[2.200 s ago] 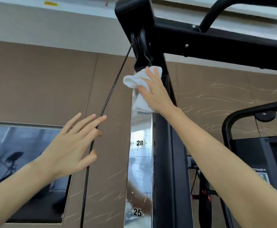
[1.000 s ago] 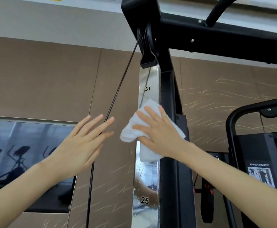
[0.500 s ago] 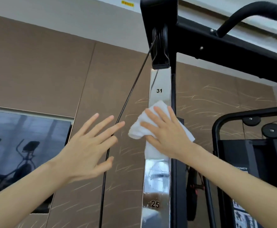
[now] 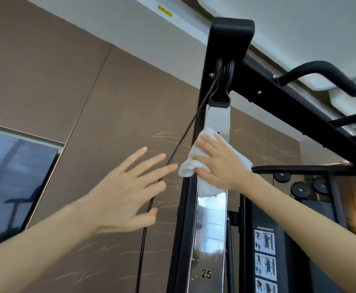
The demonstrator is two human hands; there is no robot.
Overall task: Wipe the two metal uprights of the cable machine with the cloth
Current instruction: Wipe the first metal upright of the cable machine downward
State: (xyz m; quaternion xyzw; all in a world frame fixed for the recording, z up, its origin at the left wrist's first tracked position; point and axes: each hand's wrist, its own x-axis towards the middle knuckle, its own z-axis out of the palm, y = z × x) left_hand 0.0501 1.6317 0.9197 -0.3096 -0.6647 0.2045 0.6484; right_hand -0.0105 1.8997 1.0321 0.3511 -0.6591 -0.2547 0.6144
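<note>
One upright of the two is under our cloth here, high on the cable machine and just below the pulley. Our right hand lies flat on the cloth, fingers straight and a little spread. It presses the cloth to the chrome face rather than gripping it, and a loose fold bunches out at the left edge.

Two seconds ago the cloth sat at the very top of the strip. A second ago it had come down the strip, and now it has gone back up to cover nearly all of the "31" mark. We read this as short up-and-down strokes over the top stretch, not yet the long run down.

Our left hand is wide, fingers fanned, holding nothing, as in every earlier frame. It hovers in front of the cable, and we cannot tell whether it touches it.

Below the cloth the chrome shows spots and streaks down to the "25" mark, so in our judgement most of this upright is unwiped. The second upright is out of view, and we judge the task to be in its early part.
</note>
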